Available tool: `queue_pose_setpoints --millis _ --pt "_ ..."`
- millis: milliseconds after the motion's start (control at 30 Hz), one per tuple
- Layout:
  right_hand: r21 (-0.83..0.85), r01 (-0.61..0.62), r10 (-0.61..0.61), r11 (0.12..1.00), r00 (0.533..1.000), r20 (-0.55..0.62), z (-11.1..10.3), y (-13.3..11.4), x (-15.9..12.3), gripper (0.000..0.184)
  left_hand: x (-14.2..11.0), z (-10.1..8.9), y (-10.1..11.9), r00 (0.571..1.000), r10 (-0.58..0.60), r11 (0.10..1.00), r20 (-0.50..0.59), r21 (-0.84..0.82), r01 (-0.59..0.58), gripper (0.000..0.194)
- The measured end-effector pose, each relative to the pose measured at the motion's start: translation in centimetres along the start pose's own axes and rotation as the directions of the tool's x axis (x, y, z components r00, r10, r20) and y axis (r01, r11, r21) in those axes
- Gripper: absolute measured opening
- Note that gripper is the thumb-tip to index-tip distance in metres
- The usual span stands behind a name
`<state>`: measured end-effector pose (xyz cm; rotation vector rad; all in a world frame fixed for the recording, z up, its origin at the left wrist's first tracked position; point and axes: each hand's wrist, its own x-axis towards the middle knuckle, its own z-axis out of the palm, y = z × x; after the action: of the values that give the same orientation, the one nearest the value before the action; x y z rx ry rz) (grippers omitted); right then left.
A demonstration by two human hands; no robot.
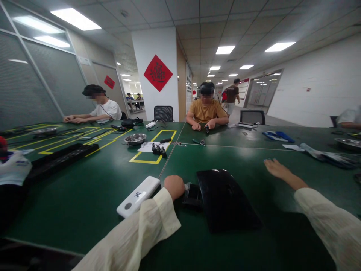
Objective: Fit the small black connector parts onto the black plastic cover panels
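My left hand (174,187) is curled into a rounded shape on the green table, its fingertips hidden from me; what they hold, if anything, I cannot make out. Right beside it lies a small black boxy object (193,195) with a bit of something clear at its edge. A white power-bank-like device (138,195) marked with a number sits to the left, partly behind my sleeve. To the right of the black object is a glossy black panel (227,201), tilted towards me. Stretched out flat, my right hand (278,169) rests over the table farther right, holding nothing.
A metal bowl (135,139), black clamp-like parts (159,149) and yellow tape marks (145,162) lie ahead. A long black tray (63,160) and a gloved hand (14,167) are at left. Blue-edged packets (278,136) lie right. People (207,111) sit across.
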<state>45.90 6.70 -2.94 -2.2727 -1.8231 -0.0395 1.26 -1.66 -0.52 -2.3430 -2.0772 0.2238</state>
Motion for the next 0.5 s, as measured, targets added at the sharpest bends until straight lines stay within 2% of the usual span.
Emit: queue_pose_setpoints --millis 133,200,300,367,500 --pt "0.079 0.237 -0.243 0.968 0.966 0.091 1.8 -5.9 -3.4 0.051 0.1 0.1 -0.4 0.999 0.006 1.0 -0.033 -0.005 -0.006 0.037" --pt "0.101 0.326 -0.335 0.94 0.939 0.084 2.4 -8.0 -5.5 0.053 0.2 0.2 -0.5 0.998 0.012 1.0 -0.057 -0.008 -0.013 0.038" --pt "0.107 0.453 -0.458 0.885 0.889 0.027 3.0 -9.8 -8.0 0.058 0.5 0.3 -0.7 0.995 0.021 1.0 -0.103 -0.017 -0.023 0.04" --pt "0.159 0.465 -0.473 0.871 0.881 0.015 3.5 -10.3 -9.0 0.058 0.7 0.4 -0.8 0.992 0.016 0.999 -0.129 -0.029 -0.02 0.041" --pt "0.311 0.394 -0.435 0.865 0.898 0.071 4.8 -10.1 -9.3 0.056 1.3 0.6 -0.9 0.986 -0.014 0.998 -0.164 -0.068 0.003 0.044"
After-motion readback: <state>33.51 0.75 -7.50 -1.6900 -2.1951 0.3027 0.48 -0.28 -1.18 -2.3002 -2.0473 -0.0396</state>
